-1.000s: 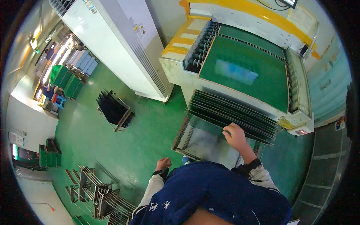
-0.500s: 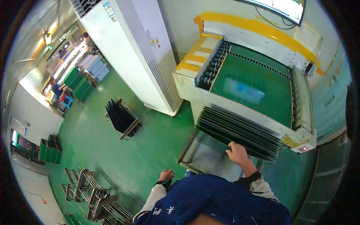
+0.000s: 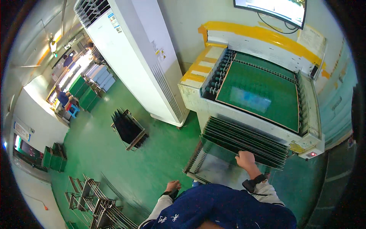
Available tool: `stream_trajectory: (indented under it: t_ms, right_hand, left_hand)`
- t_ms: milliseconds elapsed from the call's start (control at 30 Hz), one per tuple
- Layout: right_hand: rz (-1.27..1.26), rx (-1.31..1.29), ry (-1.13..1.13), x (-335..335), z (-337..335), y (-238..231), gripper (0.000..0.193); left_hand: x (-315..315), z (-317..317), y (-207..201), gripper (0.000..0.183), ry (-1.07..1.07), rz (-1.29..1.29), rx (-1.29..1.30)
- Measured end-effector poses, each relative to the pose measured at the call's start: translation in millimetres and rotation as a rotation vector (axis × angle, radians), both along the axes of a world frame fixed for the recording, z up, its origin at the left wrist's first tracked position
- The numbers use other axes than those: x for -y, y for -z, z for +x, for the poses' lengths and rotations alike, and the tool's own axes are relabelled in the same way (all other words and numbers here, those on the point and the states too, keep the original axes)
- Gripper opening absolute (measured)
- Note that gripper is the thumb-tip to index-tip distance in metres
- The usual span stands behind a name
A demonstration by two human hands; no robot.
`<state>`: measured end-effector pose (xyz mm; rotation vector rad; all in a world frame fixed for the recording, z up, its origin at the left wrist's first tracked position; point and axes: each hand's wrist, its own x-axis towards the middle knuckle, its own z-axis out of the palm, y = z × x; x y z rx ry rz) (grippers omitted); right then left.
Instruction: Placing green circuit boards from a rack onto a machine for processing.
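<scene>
My right hand [image 3: 246, 159] is closed at the top edge of the nearest dark green panel [image 3: 220, 147], its fingertips partly hidden. This thin flat panel leads a row of several similar upright panels [image 3: 248, 137]. They stand in a slotted rack [image 3: 191, 160] right in front of me. Off to the left of the rack, my left hand [image 3: 174, 186] hangs low with its fingers curled, and I see nothing in it. Beyond the rack, a large green board [image 3: 259, 93] with a pale edge lies flat on the rollers of a white machine [image 3: 248, 116].
A tall white air conditioner [image 3: 133, 57] stands left of the machine. On the green floor are a small rack of dark panels [image 3: 127, 128] and several metal racks [image 3: 97, 202] at lower left. A screen [image 3: 274, 9] hangs on the wall. People [image 3: 63, 97] sit at lit benches far left.
My right hand has closed more tightly at the panel's edge. The whole view has shifted slightly, and the left hand stays low with curled fingers. The board on the rollers looks unmoved.
</scene>
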<state>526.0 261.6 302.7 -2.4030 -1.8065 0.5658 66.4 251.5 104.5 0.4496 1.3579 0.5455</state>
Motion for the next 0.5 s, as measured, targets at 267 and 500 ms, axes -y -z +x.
stream_trajectory:
  t_ms: [267, 500]
  right_hand:
    - [0.000, -0.011, 0.016, 7, -2, 1, 0.029]
    - [0.015, -0.021, -0.015, 2, -1, 4, 0.029]
  left_hand:
    - [-3, 9, -7, 0.025, 0.046, -0.005, -0.112]
    - [-2, -8, 20, 0.032, 0.067, -0.011, 0.017]
